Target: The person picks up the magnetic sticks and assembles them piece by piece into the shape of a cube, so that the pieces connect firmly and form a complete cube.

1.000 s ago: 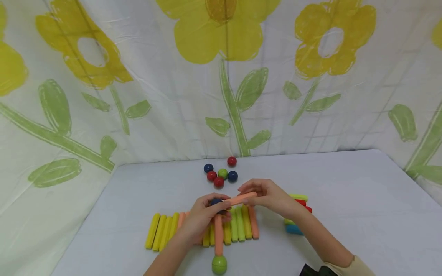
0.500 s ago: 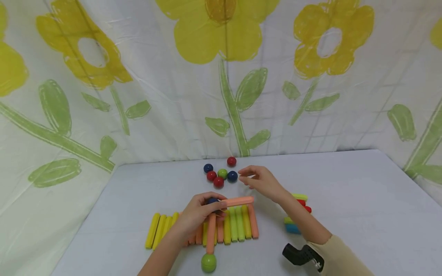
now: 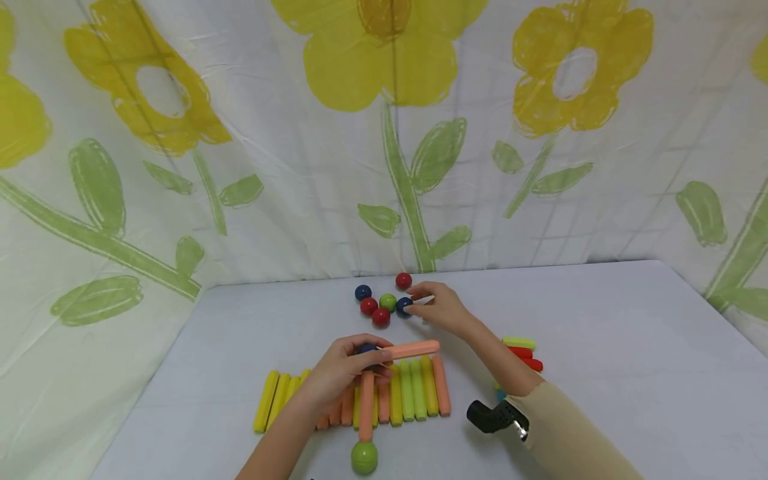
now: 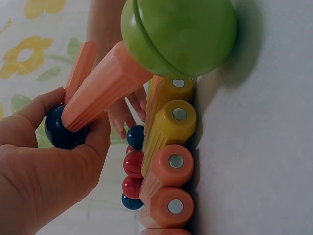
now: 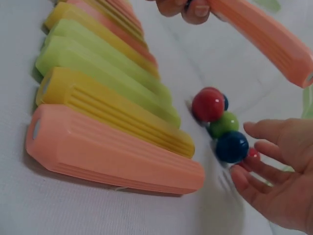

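Note:
My left hand (image 3: 348,373) pinches a dark blue ball (image 4: 61,129) joined to two orange magnetic sticks. One orange stick (image 3: 414,349) points right; the other orange stick (image 3: 367,407) runs toward me and ends in a green ball (image 3: 364,458) low over the table. In the right wrist view, my right hand (image 5: 281,171) has its thumb and fingers spread beside a loose dark blue ball (image 5: 232,147), with no clear grip on it. That loose ball sits at the right of a cluster with a green ball (image 3: 387,303), red balls (image 3: 381,317) and another blue ball (image 3: 363,293).
A row of yellow, lime and orange sticks (image 3: 414,390) lies under and beside my left hand. More coloured sticks (image 3: 521,353) are at the right, partly behind my right forearm. A flower-painted cloth (image 3: 300,220) hangs behind the white table (image 3: 630,347).
My right hand has let go of the right-pointing orange stick and moved up to the loose blue ball. My left hand has shifted slightly left, and the green-ended stick swung left with it.

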Demonstrator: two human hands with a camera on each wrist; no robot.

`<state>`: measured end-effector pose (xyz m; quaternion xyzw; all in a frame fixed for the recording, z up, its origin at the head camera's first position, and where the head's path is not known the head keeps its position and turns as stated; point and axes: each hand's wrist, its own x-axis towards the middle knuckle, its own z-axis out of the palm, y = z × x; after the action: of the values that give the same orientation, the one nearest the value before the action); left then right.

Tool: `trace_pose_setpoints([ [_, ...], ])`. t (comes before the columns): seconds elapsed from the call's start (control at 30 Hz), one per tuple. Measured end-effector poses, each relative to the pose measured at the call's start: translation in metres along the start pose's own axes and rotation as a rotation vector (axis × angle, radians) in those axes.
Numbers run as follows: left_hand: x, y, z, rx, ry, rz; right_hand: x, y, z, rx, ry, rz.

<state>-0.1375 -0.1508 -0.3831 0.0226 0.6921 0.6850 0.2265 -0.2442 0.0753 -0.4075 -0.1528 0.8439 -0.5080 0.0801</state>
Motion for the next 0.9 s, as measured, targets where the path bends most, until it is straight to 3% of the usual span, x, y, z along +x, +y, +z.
trace_pose_setpoints([
  [0.53,0.004,-0.005,-0.005,-0.065,0.015,-0.007,0.011,0.01,0.008,-0.084,0.0,0.01],
  [0.9,0.004,-0.004,-0.005,-0.083,0.031,-0.015,-0.014,0.002,-0.002,-0.022,0.011,-0.006],
])
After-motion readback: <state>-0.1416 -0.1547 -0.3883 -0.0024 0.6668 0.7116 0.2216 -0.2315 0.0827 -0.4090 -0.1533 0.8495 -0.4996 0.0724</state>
